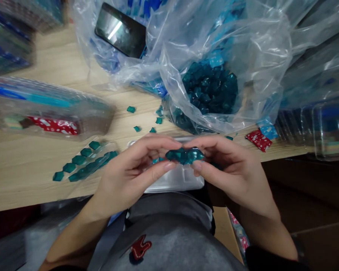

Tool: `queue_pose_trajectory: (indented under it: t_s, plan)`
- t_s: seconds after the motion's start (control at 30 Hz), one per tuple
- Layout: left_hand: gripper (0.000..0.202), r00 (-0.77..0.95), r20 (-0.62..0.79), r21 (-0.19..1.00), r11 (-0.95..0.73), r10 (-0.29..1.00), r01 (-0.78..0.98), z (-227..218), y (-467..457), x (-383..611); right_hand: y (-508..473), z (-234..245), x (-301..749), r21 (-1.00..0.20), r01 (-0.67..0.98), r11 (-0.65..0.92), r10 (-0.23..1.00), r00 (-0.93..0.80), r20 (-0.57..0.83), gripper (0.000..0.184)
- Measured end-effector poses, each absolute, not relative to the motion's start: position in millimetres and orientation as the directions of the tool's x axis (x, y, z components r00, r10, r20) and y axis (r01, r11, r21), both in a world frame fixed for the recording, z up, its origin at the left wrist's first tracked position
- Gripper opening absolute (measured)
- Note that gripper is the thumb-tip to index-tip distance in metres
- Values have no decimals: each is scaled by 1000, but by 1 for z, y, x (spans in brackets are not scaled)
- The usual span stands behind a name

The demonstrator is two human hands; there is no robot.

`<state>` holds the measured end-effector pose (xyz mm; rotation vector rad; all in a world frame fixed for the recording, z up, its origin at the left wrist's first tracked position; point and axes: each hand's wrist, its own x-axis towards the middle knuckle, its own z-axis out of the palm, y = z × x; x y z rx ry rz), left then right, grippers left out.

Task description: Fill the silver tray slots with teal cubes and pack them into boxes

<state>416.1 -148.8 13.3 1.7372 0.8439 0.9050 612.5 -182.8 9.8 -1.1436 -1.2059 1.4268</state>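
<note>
My left hand (132, 171) and my right hand (228, 171) meet over the table's front edge, fingertips pinched together from both sides on a short row of teal plastic gems (184, 155). Under the hands lies a clear plastic tray (180, 182). To the left, several more teal gems (83, 163) lie lined up in another clear tray. Behind the hands, an open clear plastic bag (214, 56) holds a heap of loose teal gems (211, 88).
A dark phone (120, 30) rests on the plastic bags at the back. A clear packet with red wrapping (52, 124) lies at the left, a small red packet (259, 140) at the right. Loose gems (137, 128) dot the wooden table (22, 177). Clear boxes (324, 128) stand far right.
</note>
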Motion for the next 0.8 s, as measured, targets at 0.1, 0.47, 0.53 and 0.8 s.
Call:
queue_pose_trajectory:
  t_s: [0.1, 0.47, 0.53, 0.8]
  plan:
    - [27, 486, 208, 953, -287, 849, 93, 13, -148, 415, -182, 8, 611, -989, -109, -102, 978, -192, -79, 18]
    - [31, 377, 284, 949, -315, 882, 21, 5, -159, 429, -181, 0, 599, -946, -285, -153, 981, -160, -111, 4]
    - [26, 370, 281, 951, -307, 886, 13, 6, -158, 431, -182, -1, 599, -950, -268, -162, 977, -176, -117, 4]
    - [11, 353, 108, 993, -87, 929, -77, 8, -162, 432, -192, 1, 589, -943, 283, 177, 978, 55, 200, 16]
